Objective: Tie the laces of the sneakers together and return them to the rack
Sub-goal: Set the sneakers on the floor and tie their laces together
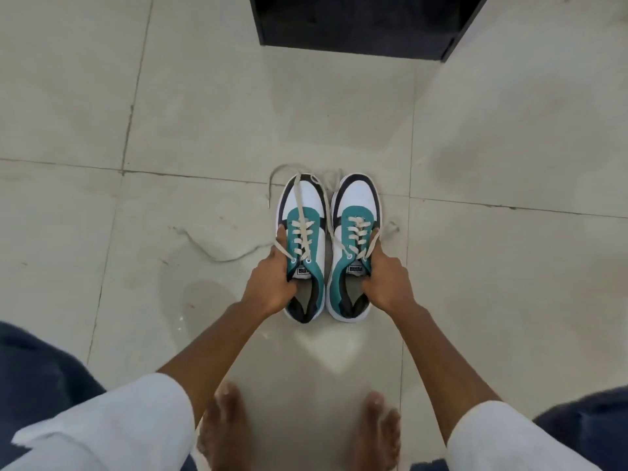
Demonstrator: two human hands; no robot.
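While both arms are reaching down from white rolled sleeves, the left hand point(272, 283) is gripping the left sneaker point(303, 246) at its collar, thumb tucked inside the opening and fingers wrapping the outer side. The right hand point(384, 280) is clamping the right sneaker point(353, 246) the same way, fingers curling over its outer edge near the eyelets. Both sneakers are sitting side by side on the glossy tiled floor point(170, 130), nearly touching, toes pointing away from the person. Their uppers are looking smooth: white toe panels, teal lace panels, dark trim at toe and heel, thick white soles. Flat cream laces point(299, 202) are lying loose and untied, one strand running up over the left toe and curving onto the tile, another trailing left across the floor in a thin wavy line. A dark boxy rack point(356, 42) is standing well beyond the toes. Bare feet point(224, 433) are resting on the tile below.
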